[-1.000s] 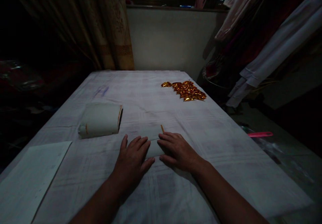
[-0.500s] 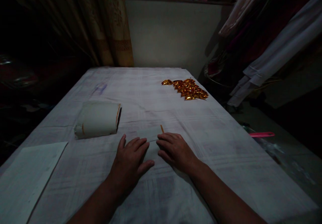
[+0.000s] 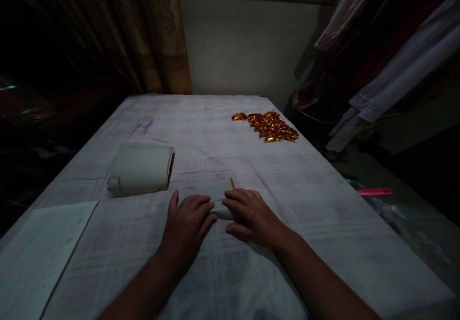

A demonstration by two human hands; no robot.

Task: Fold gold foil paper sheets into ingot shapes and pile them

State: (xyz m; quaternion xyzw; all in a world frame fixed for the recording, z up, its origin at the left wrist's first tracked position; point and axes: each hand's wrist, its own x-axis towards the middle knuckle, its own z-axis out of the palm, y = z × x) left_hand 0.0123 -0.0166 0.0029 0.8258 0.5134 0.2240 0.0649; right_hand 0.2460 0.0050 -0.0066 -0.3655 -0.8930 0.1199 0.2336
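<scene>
Head view: both hands flat on a small paper sheet at the near middle of the table.

Left hand point(image 3: 189, 219) and right hand point(image 3: 251, 212) lie fingers spread, palms down, pinching nothing, pressing the paper sheet point(image 3: 217, 193). Sheet is pale, rectangular, with an orange edge at its far right corner; likely light, thin, easily creased, best taken by its edges. Table point(image 3: 323, 176) also carries a paper roll point(image 3: 140, 169) and gold foil pieces point(image 3: 268, 126), well apart.

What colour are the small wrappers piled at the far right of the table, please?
Shiny golden orange; the wrappers show best in the head view.
</scene>
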